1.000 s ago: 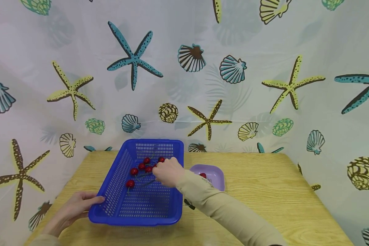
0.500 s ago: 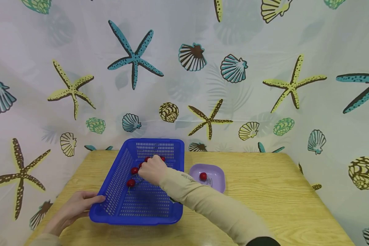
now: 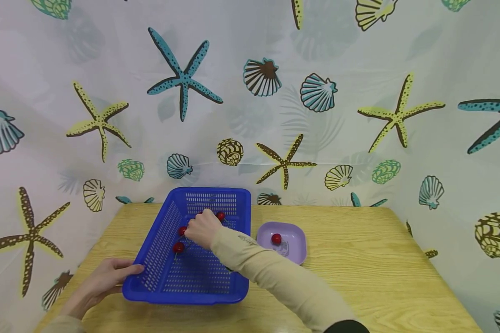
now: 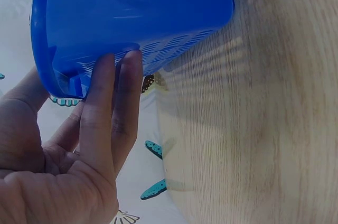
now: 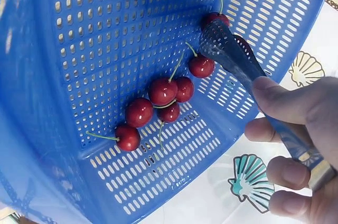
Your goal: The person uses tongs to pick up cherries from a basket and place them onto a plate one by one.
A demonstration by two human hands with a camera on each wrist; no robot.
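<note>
My left hand grips the near left side of a blue perforated plastic basket. Its thumb lies over the rim, and its fingers press the outer wall. My right hand reaches inside the basket and holds metal tongs with a perforated tip. In the right wrist view, the tips are at a red stemmed cherry, partly covering it. Several other cherries lie in a loose row on the basket's floor; in the head view my right hand hides some of them.
A small lilac bowl stands right of the basket, with one cherry in it. The wooden table stretches away to the right. A curtain printed with starfish and shells hangs behind and on both sides.
My right hand has moved left across the basket with the tongs, most of it in the first half second. The lilac bowl is less covered by the sleeve. My left hand stays put.
</note>
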